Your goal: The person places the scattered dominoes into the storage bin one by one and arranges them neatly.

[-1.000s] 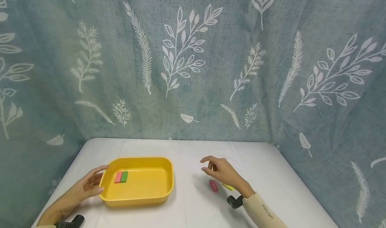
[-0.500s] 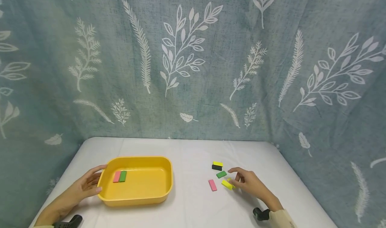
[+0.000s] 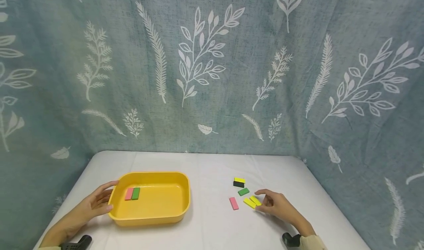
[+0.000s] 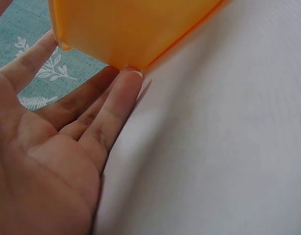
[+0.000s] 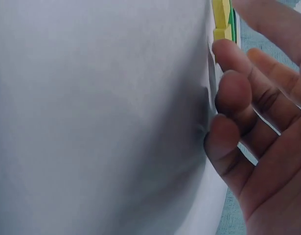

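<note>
My left hand (image 3: 96,202) rests against the left end of a yellow tray (image 3: 165,215), fingers spread. In the left wrist view, fingertips (image 4: 128,85) touch the tray's lower wall. A pink block (image 3: 129,193) and a green block (image 3: 135,193) lie side by side inside the tray. On the right, my right hand (image 3: 278,206) is low over the table, thumb and index finger apart on either side of a yellow block (image 3: 255,199). Another yellow block (image 3: 249,203) lies along it. In the right wrist view, yellow blocks (image 5: 221,17) appear beside my bent fingers.
Left of my right hand lie a pink block (image 3: 233,203) and a green block (image 3: 243,191). Farther back, a black block (image 3: 238,184) sits against a yellow block (image 3: 239,179). A leaf-patterned curtain (image 3: 212,77) hangs behind and beside the white table (image 3: 212,191).
My right hand has moved right and toward me, uncovering the blocks, then settled by the two yellow ones, which now lie side by side. My left hand keeps its place at the tray.
</note>
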`<move>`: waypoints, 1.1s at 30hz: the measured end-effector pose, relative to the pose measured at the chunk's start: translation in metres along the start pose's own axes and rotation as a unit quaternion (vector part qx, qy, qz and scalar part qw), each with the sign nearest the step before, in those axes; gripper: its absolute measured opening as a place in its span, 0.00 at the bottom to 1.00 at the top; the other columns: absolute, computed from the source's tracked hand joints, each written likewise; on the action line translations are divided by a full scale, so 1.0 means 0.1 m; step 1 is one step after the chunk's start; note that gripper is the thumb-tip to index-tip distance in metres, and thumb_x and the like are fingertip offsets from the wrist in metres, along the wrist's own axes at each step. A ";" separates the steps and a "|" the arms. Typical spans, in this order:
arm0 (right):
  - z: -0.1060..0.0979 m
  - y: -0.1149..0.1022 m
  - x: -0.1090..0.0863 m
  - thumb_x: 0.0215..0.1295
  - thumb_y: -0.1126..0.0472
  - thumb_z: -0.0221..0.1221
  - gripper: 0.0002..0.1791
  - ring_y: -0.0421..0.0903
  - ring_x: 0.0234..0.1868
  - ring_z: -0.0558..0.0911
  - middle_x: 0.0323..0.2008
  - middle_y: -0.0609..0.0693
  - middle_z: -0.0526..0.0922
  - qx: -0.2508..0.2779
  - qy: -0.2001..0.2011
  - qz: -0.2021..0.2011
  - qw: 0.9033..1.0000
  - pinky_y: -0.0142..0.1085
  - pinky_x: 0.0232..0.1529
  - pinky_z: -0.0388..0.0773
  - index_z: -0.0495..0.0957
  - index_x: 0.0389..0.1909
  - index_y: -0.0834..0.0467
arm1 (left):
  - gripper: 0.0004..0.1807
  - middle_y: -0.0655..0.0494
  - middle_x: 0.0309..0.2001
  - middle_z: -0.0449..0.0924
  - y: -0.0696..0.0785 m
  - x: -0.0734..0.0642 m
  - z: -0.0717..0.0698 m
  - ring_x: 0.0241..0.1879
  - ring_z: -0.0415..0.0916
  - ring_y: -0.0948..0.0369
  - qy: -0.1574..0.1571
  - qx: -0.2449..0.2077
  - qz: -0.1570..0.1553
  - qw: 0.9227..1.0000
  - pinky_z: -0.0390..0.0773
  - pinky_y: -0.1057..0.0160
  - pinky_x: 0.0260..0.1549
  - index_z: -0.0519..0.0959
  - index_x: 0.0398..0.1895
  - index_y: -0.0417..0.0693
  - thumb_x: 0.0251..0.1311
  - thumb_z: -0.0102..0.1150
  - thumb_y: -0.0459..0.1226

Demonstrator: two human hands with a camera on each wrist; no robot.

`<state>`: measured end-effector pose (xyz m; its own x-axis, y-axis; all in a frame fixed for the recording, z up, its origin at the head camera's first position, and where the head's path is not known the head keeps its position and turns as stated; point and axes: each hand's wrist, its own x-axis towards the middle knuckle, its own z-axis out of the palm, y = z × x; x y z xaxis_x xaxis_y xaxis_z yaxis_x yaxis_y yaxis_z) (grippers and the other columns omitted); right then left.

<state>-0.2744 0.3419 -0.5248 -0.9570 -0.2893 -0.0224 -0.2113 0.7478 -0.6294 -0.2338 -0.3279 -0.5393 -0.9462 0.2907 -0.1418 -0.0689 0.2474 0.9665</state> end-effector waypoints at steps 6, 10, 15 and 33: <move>-0.01 0.03 -0.02 0.58 0.48 0.75 0.30 0.41 0.25 0.74 0.27 0.45 0.80 0.006 -0.008 0.015 1.000 0.32 0.25 0.72 0.80 0.59 0.55 | 0.42 0.29 0.77 0.51 0.00 -0.01 0.00 0.73 0.56 0.35 -0.010 -0.003 0.018 1.000 0.78 0.55 0.59 0.47 0.83 0.53 0.73 0.59 0.40; -0.02 0.05 -0.02 0.58 0.49 0.75 0.28 0.42 0.25 0.74 0.26 0.45 0.79 0.004 -0.008 0.015 1.000 0.32 0.24 0.72 0.80 0.58 0.55 | 0.43 0.30 0.77 0.52 0.00 0.00 0.00 0.72 0.58 0.36 -0.010 -0.006 0.017 1.000 0.79 0.59 0.57 0.47 0.83 0.54 0.73 0.59 0.40; -0.05 0.06 0.01 0.60 0.52 0.74 0.27 0.41 0.24 0.73 0.26 0.46 0.79 -0.002 -0.012 0.011 1.000 0.31 0.24 0.71 0.80 0.58 0.55 | 0.43 0.30 0.77 0.52 0.01 0.00 0.01 0.73 0.57 0.35 -0.005 -0.004 0.013 1.000 0.78 0.51 0.60 0.47 0.83 0.54 0.73 0.59 0.40; -0.03 0.02 0.07 0.58 0.50 0.75 0.15 0.42 0.28 0.75 0.27 0.44 0.78 -0.014 -0.028 0.021 0.999 0.32 0.26 0.72 0.84 0.41 0.51 | 0.43 0.29 0.77 0.51 0.02 -0.01 0.01 0.73 0.55 0.34 0.003 0.005 0.007 1.000 0.76 0.49 0.61 0.47 0.83 0.53 0.72 0.60 0.41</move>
<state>-0.2816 0.3430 -0.5238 -0.9526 -0.2902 -0.0913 -0.1782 0.7755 -0.6057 -0.2325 -0.3265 -0.5375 -0.9490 0.2885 -0.1269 -0.0522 0.2534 0.9660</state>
